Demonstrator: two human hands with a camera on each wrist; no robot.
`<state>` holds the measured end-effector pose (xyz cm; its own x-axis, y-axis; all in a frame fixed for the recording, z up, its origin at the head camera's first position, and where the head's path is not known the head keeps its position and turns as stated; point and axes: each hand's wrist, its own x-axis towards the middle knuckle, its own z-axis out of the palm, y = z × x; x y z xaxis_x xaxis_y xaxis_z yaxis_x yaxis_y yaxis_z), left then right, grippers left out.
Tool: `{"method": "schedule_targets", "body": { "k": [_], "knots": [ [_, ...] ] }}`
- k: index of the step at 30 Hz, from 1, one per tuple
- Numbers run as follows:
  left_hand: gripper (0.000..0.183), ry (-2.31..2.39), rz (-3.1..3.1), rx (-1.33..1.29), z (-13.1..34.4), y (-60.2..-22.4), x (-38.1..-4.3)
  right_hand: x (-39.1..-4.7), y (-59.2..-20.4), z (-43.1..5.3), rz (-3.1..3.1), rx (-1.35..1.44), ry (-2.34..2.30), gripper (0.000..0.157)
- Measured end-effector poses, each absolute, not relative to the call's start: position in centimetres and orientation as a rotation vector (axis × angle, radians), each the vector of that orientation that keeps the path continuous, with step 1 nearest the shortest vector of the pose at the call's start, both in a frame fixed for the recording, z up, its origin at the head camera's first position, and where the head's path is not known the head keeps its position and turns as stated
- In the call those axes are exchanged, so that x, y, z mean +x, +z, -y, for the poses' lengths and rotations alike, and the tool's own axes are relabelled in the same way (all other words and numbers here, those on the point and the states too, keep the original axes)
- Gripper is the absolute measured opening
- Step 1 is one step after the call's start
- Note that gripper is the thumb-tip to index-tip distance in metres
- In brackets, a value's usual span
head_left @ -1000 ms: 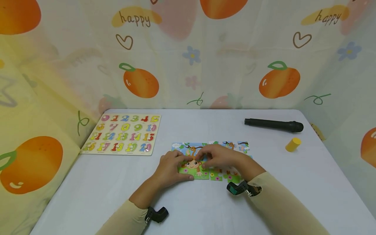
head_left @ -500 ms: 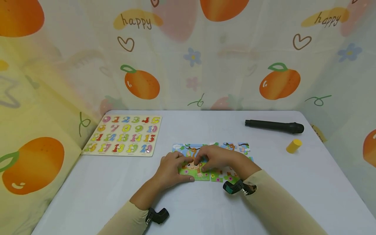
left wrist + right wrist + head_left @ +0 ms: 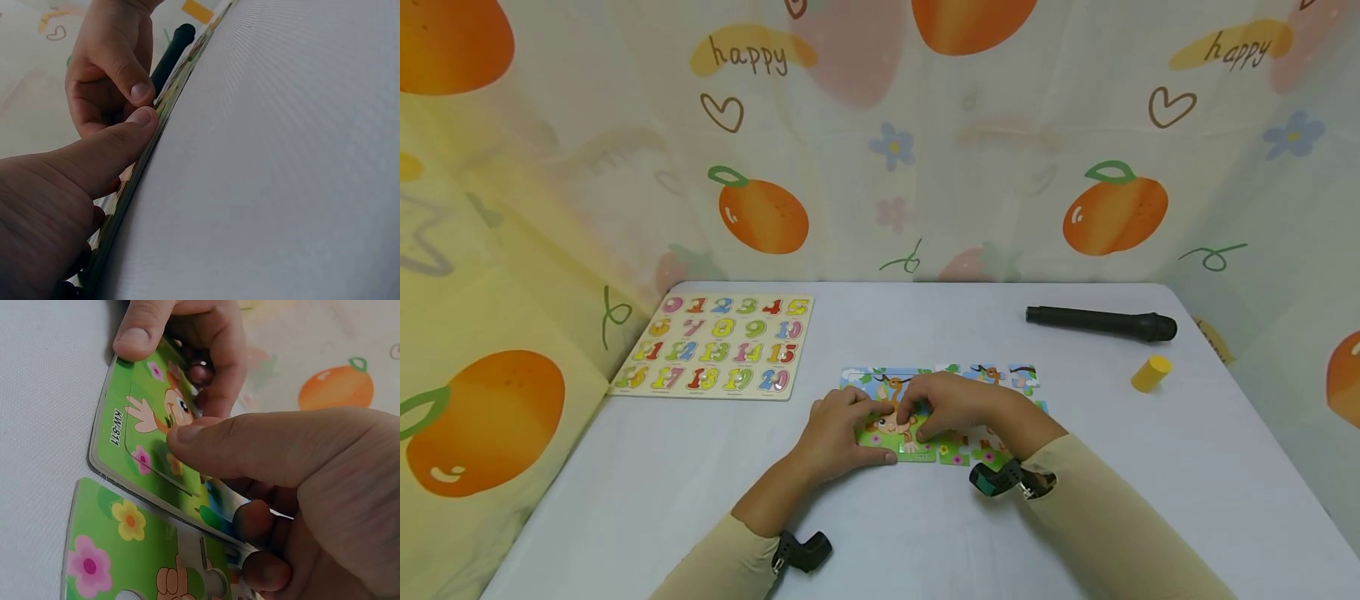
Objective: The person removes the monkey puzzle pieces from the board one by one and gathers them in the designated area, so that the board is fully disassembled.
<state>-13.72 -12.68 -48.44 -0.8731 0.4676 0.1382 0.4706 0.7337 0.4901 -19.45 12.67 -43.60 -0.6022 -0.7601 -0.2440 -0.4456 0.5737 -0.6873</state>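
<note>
A monkey jigsaw puzzle board (image 3: 917, 452) lies on the white table, a green meadow and a monkey's face showing between my hands. My left hand (image 3: 835, 433) holds its left side, with the thumb at the near edge. My right hand (image 3: 951, 402) reaches over from the right, its thumb and index finger pinching at a puzzle piece (image 3: 142, 419) in the board near the monkey's face. The right fingertips partly hide that piece. Directly right of this board lies a second group of puzzle pieces (image 3: 955, 454), partly covered by my right hand and wrist.
A number puzzle board (image 3: 711, 346) lies at the back left of the table (image 3: 625, 483). At the back right are a black microphone (image 3: 1097, 322) and a yellow cylinder (image 3: 1151, 373). A fruit-printed cloth (image 3: 962, 167) hangs behind.
Over the last second my right hand has shifted slightly left and its fingertips have come closer over the monkey's face. My left hand stays in place on the board.
</note>
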Motion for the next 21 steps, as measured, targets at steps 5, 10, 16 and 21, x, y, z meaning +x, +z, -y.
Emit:
{"method": "schedule_targets", "body": {
  "k": [5, 10, 16, 21],
  "knots": [
    [0.068, -0.826, 2.919, -0.791, 12.73, -48.51, -13.74, -19.43, -43.56, -12.76, -2.272, -0.969, -0.827, 0.026],
    [0.069, -0.828, 2.930, -0.782, 12.68, -48.45, -13.75, -19.39, -43.51, -12.83, -2.253, -0.936, -0.847, 0.026],
    [0.070, -0.822, 2.933, -0.781, 12.69, -48.49, -13.77, -19.33, -43.51, -12.82, -2.194, -0.883, -0.890, 0.026],
    [0.070, -0.821, 2.932, -0.784, 12.70, -48.46, -13.74, -19.21, -43.38, -13.01, -2.163, -0.876, -0.941, 0.023]
  ]
}}
